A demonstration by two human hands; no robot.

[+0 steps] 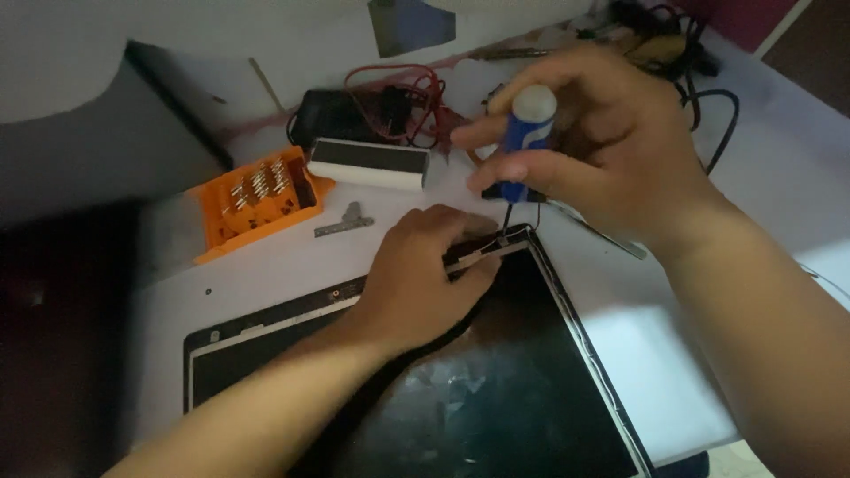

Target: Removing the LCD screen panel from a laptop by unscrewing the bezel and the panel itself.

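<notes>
Two bare hands: left hand (421,279), right hand (589,146).
One blue-and-white-handled screwdriver (524,142), in right hand's fingers.
One dark flat screen panel with thin metal frame (496,389), under left hand.
One orange plastic bit holder (257,199), left of left hand; bits inside too small to count.
One small grey metal bracket (345,219), just beyond left hand.
One white-and-black rectangular box (367,162), beyond left hand.
One tangle of red and black wires (403,97), strands uncountable.

Dim, soft-focus view: the left side sinks into deep shadow, pale light falls right of the screwdriver (524,142), and faint glare marks the dark panel (496,389) below it.
</notes>
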